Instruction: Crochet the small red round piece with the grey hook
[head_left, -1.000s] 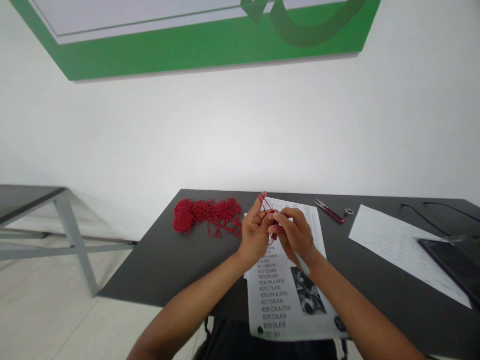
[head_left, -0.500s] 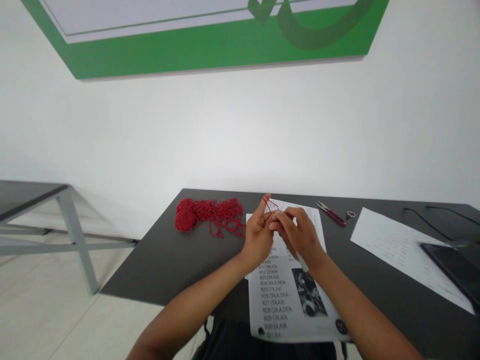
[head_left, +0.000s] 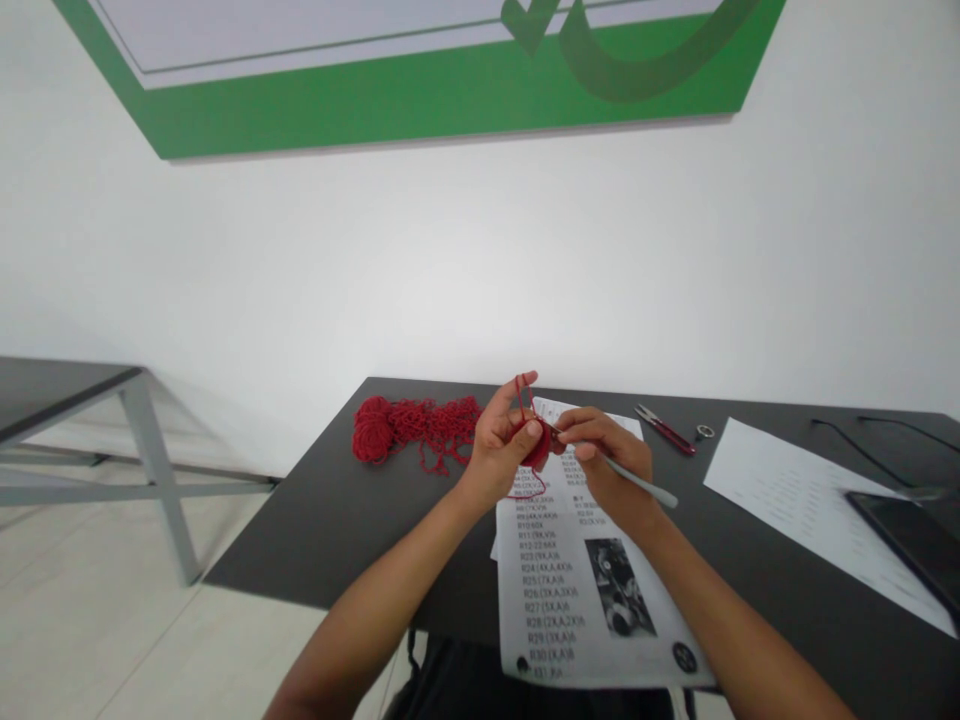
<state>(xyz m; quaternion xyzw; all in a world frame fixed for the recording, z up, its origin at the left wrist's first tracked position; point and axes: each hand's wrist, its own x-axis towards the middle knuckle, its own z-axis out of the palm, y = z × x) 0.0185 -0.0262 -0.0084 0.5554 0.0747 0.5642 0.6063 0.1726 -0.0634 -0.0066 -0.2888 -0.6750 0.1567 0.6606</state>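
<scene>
My left hand (head_left: 504, 438) is closed on a small round piece of red crochet (head_left: 535, 446), the thumb pressing on its face. Red yarn (head_left: 525, 395) loops over the raised left index finger. Between the fingers of my right hand (head_left: 609, 455) is a crochet hook (head_left: 641, 482) with a pale grey handle pointing down to the right. Its metal tip meets the edge of the red piece. A loose strand of yarn hangs below the piece, over the printed pattern sheet (head_left: 555, 600).
A ball of red yarn (head_left: 373, 430) with a crinkled heap of strands lies on the dark table (head_left: 337, 540) at left. To the right are small red-handled snips (head_left: 667, 432), a ring-like item (head_left: 704, 432), a second sheet (head_left: 772, 495), a dark phone or tablet (head_left: 904, 540) and a thin dark cable or frame (head_left: 855, 445).
Both hands have drawn apart slightly and turned, bringing the red crochet piece and the hook's handle into sight. The left index finger now points up more, with yarn round it.
</scene>
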